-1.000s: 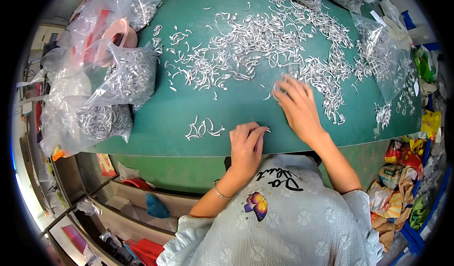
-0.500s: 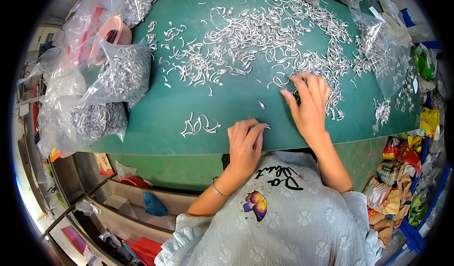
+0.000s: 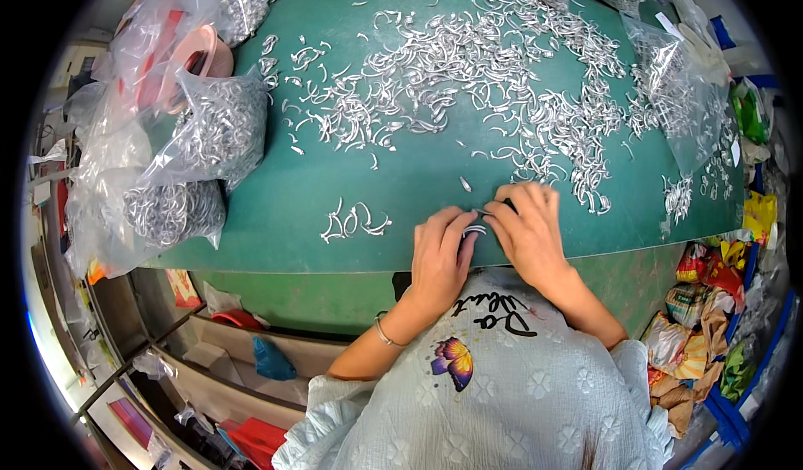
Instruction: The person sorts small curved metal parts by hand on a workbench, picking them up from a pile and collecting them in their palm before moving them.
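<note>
My left hand (image 3: 441, 251) is closed near the table's front edge, with a curved silver metal piece (image 3: 475, 229) poking out between thumb and fingers. Close beside it, my right hand (image 3: 527, 229) pinches with its fingertips at the tip of another small silver piece (image 3: 482, 212), partly hidden by the fingers. The two hands nearly touch. Just beyond them a single silver piece (image 3: 465, 184) lies on the green table. To the left of my left hand rests a small group of curved silver pieces (image 3: 355, 222). A wide loose heap of such pieces (image 3: 460, 60) spreads farther back.
Clear plastic bags full of silver pieces (image 3: 219, 127) stand along the left side, by a pink basket (image 3: 213, 52). Another bag (image 3: 673, 85) lies at the right. A small cluster of pieces (image 3: 676, 196) sits near the right edge. Wooden shelving (image 3: 242, 361) stands below left.
My right hand has come from the heap down and toward me, to beside my left hand. My left hand has shifted slightly right, and more of the curved pieces show at its fingers.
</note>
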Demonstrator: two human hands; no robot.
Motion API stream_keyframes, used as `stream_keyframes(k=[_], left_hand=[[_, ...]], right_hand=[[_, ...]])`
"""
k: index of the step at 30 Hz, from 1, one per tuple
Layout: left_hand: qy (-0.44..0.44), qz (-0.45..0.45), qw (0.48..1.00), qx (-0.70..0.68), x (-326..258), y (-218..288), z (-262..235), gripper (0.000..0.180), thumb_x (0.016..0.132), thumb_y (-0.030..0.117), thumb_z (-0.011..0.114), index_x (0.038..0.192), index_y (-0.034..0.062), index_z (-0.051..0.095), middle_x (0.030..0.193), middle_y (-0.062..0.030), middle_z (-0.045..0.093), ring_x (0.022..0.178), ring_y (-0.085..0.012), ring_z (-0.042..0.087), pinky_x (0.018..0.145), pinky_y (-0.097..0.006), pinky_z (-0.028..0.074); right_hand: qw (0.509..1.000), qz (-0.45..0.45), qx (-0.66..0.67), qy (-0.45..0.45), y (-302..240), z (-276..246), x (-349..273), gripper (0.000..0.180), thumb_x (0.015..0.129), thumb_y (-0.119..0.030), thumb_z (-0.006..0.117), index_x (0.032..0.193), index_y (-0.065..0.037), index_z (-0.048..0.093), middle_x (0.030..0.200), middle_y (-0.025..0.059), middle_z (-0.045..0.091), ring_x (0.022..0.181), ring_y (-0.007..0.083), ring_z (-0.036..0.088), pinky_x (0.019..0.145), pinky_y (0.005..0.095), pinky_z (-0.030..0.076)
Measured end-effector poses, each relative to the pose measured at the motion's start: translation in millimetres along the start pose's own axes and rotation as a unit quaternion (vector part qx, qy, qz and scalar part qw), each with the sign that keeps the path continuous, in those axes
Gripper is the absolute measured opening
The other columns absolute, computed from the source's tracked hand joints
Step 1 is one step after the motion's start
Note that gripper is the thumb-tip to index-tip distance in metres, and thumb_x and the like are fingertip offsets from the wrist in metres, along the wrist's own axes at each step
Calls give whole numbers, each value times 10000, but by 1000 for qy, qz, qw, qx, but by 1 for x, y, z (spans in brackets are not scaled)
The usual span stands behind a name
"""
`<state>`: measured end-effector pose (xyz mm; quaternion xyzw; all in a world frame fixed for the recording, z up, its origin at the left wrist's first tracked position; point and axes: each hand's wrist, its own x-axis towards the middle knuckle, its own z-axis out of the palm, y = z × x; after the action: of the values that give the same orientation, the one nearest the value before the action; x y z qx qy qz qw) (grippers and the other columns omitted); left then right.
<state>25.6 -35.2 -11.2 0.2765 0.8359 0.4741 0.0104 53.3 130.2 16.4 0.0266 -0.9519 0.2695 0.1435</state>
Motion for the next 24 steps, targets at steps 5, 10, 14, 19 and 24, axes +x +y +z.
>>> stream_keyframes(k=[5,10,14,19,24], left_hand=[[-63,48,990,116,16,8,-12,385,783,27,688,1161,64,623,1194,-91,534,1004,-278,533,844,-391,388],[-102,47,991,72,12,0,-10,280,780,37,697,1054,63,649,1042,-84,576,978,-273,535,823,-384,375],[-81,63,994,47,7,-5,-9,244,769,26,706,1004,49,643,1003,-80,578,945,-271,533,794,-382,386],[-47,40,998,13,2,-6,-9,366,738,45,755,1076,46,617,1060,-109,563,960,-300,532,804,-390,410],[-50,19,997,49,8,7,-14,502,739,51,767,1199,45,567,1147,-132,554,1018,-321,528,869,-404,400]], right_hand=[[996,45,56,46,20,-7,15,146,792,-88,701,934,-58,688,1010,69,597,937,257,522,801,395,370],[994,21,-104,39,24,10,35,128,788,-109,691,896,-55,651,947,45,560,912,244,498,805,388,351],[999,-26,-40,-5,11,13,13,140,775,-91,694,906,-57,658,914,41,565,892,246,503,803,381,359],[992,24,117,-34,12,-2,6,194,766,-57,712,957,-40,682,913,75,617,863,259,540,776,346,380],[997,25,64,-25,10,-9,8,204,769,-66,713,969,-49,678,945,68,594,895,258,525,782,359,372]])
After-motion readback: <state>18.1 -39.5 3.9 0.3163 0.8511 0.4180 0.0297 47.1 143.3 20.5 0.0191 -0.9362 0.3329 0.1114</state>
